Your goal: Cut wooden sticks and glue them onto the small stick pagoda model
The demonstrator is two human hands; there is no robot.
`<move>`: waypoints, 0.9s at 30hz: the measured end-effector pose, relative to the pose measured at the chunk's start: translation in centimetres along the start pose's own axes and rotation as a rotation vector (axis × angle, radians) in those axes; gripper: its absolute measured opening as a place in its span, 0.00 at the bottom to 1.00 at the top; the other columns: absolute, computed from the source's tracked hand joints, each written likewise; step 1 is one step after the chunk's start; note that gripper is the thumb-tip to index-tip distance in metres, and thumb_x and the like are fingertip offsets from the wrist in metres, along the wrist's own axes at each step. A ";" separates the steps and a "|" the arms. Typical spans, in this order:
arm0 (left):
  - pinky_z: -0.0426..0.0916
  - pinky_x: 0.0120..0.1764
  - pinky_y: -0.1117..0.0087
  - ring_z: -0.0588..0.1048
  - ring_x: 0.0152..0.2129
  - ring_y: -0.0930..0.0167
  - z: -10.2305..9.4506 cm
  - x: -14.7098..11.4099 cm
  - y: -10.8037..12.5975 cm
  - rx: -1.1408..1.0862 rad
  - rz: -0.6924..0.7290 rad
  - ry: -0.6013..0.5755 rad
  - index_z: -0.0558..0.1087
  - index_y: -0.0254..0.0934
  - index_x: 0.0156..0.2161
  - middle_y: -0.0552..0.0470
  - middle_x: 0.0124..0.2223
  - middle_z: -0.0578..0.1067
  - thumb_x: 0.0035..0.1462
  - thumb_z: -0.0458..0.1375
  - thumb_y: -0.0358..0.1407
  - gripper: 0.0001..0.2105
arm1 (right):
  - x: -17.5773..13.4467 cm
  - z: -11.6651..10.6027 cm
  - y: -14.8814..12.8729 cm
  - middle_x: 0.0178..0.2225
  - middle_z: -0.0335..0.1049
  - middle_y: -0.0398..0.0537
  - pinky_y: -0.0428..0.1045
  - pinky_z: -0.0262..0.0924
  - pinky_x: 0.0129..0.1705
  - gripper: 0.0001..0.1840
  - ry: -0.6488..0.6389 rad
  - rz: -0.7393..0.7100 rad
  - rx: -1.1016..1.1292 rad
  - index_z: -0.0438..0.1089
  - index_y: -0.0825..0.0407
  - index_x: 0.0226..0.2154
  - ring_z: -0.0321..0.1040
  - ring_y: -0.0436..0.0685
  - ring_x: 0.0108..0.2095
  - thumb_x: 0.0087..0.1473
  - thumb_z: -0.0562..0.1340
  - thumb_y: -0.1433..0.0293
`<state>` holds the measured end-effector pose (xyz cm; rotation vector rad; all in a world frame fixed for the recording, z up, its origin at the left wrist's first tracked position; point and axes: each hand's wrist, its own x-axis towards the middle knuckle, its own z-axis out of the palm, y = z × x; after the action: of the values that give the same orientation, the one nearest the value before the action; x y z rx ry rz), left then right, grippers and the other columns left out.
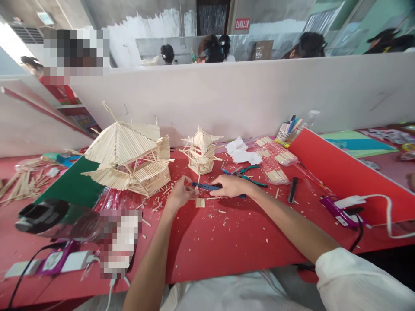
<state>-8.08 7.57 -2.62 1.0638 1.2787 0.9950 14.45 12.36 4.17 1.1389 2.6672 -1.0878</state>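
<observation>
My left hand (179, 194) pinches a thin wooden stick (198, 179) near the middle of the table. In my right hand (231, 185) is a pair of blue pliers (207, 187), its tip pointing left at the stick. Just below the fingers lies a small flat panel of joined sticks (200, 202). Behind my hands stands a small tiered stick pavilion (200, 151). To the left is a larger stick pavilion (129, 157) with a wide sloping roof. Teal-handled pliers (249, 173) lie beyond my right hand.
Packs of sticks (274, 160) and white tissue (241, 151) lie at the back right. A black-handled cutter (292, 190) and a purple power strip (340, 211) are further right. At left are a bottle (71, 220) and a phone (121, 242). Stick scraps litter the red table (207, 250).
</observation>
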 end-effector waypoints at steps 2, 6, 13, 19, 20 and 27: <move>0.75 0.30 0.68 0.77 0.21 0.72 0.0 0.0 0.0 0.004 0.000 -0.006 0.58 0.41 0.39 0.62 0.23 0.74 0.40 0.72 0.32 0.27 | -0.1 0.0 -0.1 0.21 0.67 0.41 0.46 0.47 0.28 0.15 0.003 -0.001 -0.012 0.75 0.53 0.32 0.58 0.49 0.23 0.55 0.61 0.59; 0.75 0.30 0.68 0.77 0.21 0.71 0.0 -0.1 0.1 0.007 0.009 0.000 0.59 0.41 0.39 0.62 0.23 0.74 0.40 0.72 0.32 0.26 | -0.1 0.1 -0.3 0.21 0.66 0.42 0.46 0.46 0.27 0.16 0.001 0.023 -0.013 0.75 0.54 0.32 0.57 0.49 0.22 0.55 0.60 0.58; 0.74 0.29 0.68 0.76 0.20 0.70 0.0 0.3 -0.7 0.085 0.061 0.021 0.59 0.42 0.39 0.62 0.23 0.73 0.43 0.70 0.32 0.24 | 0.0 0.1 -0.6 0.22 0.70 0.44 0.46 0.48 0.28 0.16 -0.018 0.044 -0.007 0.74 0.53 0.30 0.61 0.50 0.23 0.56 0.60 0.57; 0.68 0.30 0.72 0.76 0.22 0.71 0.1 -0.3 -0.6 0.369 0.153 0.127 0.61 0.42 0.43 0.61 0.25 0.75 0.51 0.64 0.31 0.18 | 0.4 0.2 -0.7 0.23 0.73 0.44 0.45 0.50 0.29 0.15 -0.028 0.065 -0.032 0.74 0.52 0.31 0.64 0.51 0.24 0.56 0.61 0.58; 0.67 0.30 0.72 0.76 0.22 0.71 0.2 -0.5 -0.4 0.436 0.163 0.148 0.62 0.43 0.43 0.60 0.26 0.75 0.51 0.63 0.30 0.17 | 0.5 0.2 -0.8 0.24 0.73 0.44 0.45 0.50 0.28 0.15 -0.030 0.074 -0.035 0.75 0.52 0.31 0.65 0.51 0.24 0.56 0.61 0.58; 0.61 0.31 0.72 0.78 0.28 0.68 0.6 -1.7 1.1 0.776 0.211 0.225 0.61 0.43 0.46 0.55 0.33 0.80 0.55 0.60 0.30 0.16 | 0.7 0.3 -1.7 0.22 0.70 0.44 0.47 0.47 0.28 0.18 0.023 0.092 -0.126 0.75 0.51 0.28 0.62 0.51 0.22 0.57 0.61 0.54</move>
<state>-7.56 6.19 -1.14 1.7377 1.8360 0.7904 12.74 11.77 4.74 1.2436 2.6279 -0.8844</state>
